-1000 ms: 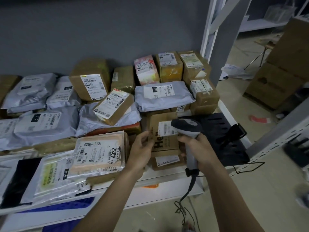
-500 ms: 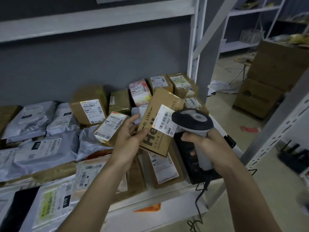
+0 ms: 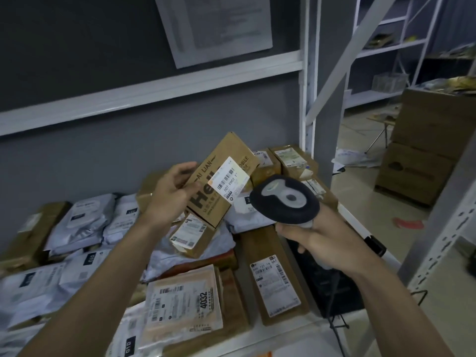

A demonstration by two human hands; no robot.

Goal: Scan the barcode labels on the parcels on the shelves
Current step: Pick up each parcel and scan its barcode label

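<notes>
Shelf packed with parcels: grey poly mailers at left, brown cartons at back and right, a flat taped parcel marked 4032 at front, a long carton with white label beside it, black tray at the right end. Brown box printed "Hel.." in black, lifted clear above the pile, tilted, white barcode label facing the camera with a pale light patch on it. Left hand holds the box by its left edge, thumb on the front face, fingers curled behind; box sticks out up and right of that grip. Right hand wrapped tight round the handle of a grey-black scanner, head just right of the label, near but apart, cable hanging below.
</notes>
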